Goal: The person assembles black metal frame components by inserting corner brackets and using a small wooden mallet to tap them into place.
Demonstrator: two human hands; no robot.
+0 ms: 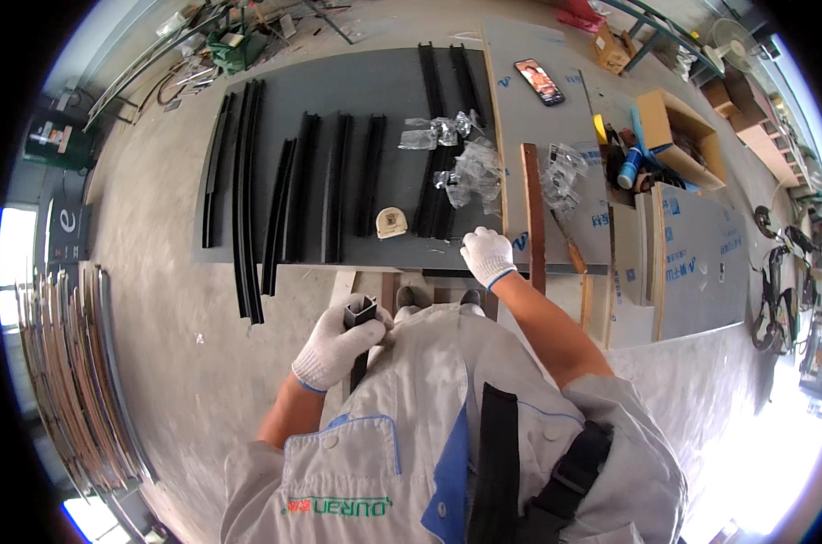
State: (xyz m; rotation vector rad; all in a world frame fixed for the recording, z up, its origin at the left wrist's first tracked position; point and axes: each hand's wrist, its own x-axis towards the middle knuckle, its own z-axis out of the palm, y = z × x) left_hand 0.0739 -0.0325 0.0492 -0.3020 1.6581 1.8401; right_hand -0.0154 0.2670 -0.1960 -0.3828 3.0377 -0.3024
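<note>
item: one black channel profile (362,313), held before my body at the near side of the table, its open end up and a lower stretch showing beneath my grip.

my left hand (331,349), in a white knitted glove: fingers and thumb closed round that profile.

my right hand (487,254), likewise gloved: at the table's near edge, fingers curled in; whether it holds anything i cannot tell.

about the hands: dark grey tabletop (338,82), bearing a row of loose black profiles (248,190) of unequal length, some overhanging the near edge. cream tape measure (392,223), lying between the profiles, left of my right hand. clear plastic bags (477,170) of small parts, beyond that hand, partly over profiles.

to the right: reddish-brown bar (531,204), lying lengthwise just beside my right hand; tool with orange-brown handle (576,257); smartphone (540,82), screen lit, on a pale grey panel (529,45).

further right: blue can (629,170); open cardboard box (654,122); grey boards (701,267), stood on edge.

outermost: electric fan (734,42), upper right; bundle of long strips (76,363), far left.
</note>
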